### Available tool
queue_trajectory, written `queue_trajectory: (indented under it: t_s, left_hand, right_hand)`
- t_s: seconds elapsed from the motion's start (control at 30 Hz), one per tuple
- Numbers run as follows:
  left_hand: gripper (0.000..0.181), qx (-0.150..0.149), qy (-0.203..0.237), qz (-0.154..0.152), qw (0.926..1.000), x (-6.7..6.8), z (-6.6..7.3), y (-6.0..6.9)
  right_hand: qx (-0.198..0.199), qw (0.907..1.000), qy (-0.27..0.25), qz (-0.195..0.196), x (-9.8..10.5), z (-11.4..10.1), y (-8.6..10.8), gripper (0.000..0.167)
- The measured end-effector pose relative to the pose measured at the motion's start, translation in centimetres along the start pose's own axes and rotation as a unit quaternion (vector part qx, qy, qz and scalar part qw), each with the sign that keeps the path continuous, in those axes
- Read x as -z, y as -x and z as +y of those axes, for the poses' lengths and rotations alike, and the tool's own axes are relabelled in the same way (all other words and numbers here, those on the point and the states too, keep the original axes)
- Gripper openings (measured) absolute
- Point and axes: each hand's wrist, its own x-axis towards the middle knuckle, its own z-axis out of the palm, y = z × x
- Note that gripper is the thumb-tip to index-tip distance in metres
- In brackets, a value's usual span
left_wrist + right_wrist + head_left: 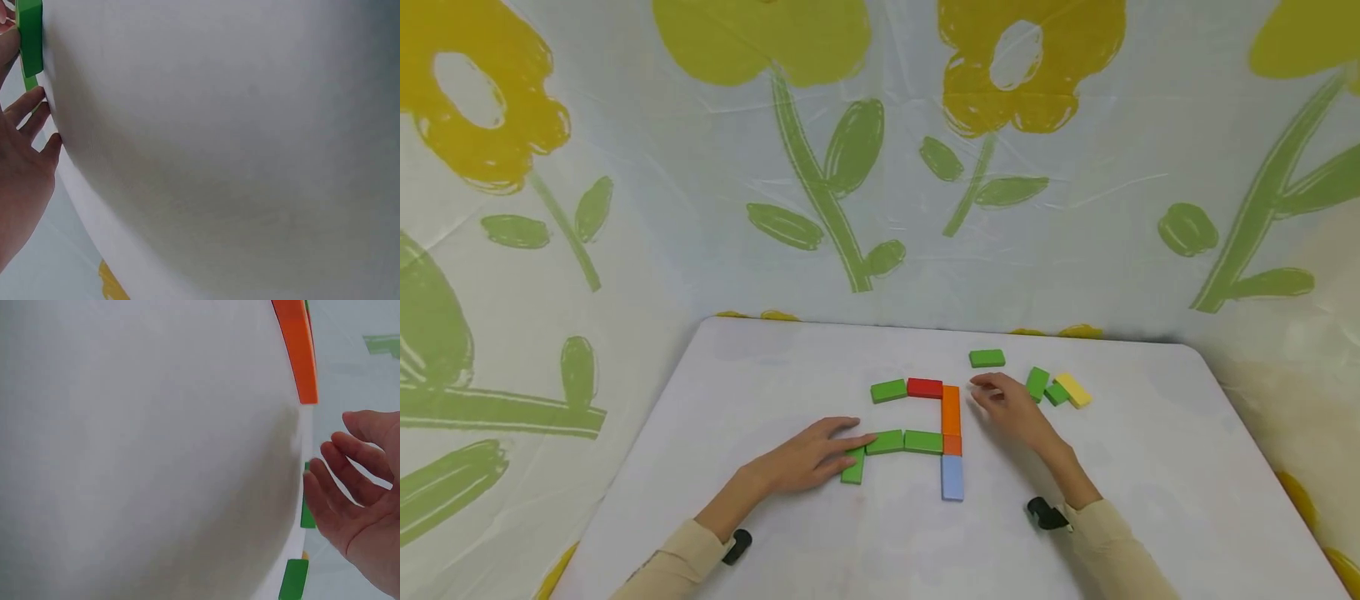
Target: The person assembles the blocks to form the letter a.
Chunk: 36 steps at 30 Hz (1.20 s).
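Observation:
In the head view my left hand (808, 456) lies at the left end of a row of blocks. Its extended index finger crosses the corner where a green block (885, 442) meets another green block (852, 472) pointing toward me; the thumb is beside the latter. The left wrist view shows fingertips against a green block (30, 37). My right hand (1011, 408) hovers above the table with loosely bent fingers and nothing in them. Nearest it on the left is a long orange block (951, 410), joined to a small orange block (952, 446) and a blue block (952, 478).
A red block (924, 388) and a green block (889, 391) form the upper row. Beyond my right hand lie a separate green block (987, 358), two more green blocks and a yellow block (1073, 390). Flower-printed cloth surrounds the white table (760, 367).

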Motion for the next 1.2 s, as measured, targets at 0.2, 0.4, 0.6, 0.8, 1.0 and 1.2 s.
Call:
queue_trajectory:
  t_s: [0.2,0.4,0.6,0.8,1.0,1.2]
  left_hand:
    - [0.05,0.001,0.002,-0.003,1.0,0.0,0.0,0.1]
    - [0.05,-0.004,-0.003,-0.008,1.0,-0.1,-0.2,0.0]
    - [0.05,-0.002,-0.001,-0.008,1.0,0.0,0.0,0.0]
    - [0.049,-0.007,-0.003,-0.004,1.0,0.0,0.2,0.0]
    - [0.05,-0.008,-0.006,-0.004,0.9999,0.0,0.2,0.0]
    - [0.049,-0.007,-0.012,-0.005,0.9999,0.1,0.2,0.2]
  right_hand:
    - [-0.003,0.9995,0.004,0.033,1.1,1.0,-1.6,0.031]
    - [0.017,0.9981,0.006,0.059,1.9,2.1,-2.8,0.029]
    - [0.021,0.9944,0.036,0.097,2.3,2.5,-3.9,0.032]
    - [0.026,0.9971,0.041,0.059,2.9,3.1,-5.1,0.043]
    - [-0.012,0.9986,0.04,-0.033,3.5,3.1,-5.4,0.05]
    - [0.027,0.9973,0.065,-0.021,3.4,3.1,-5.6,0.036]
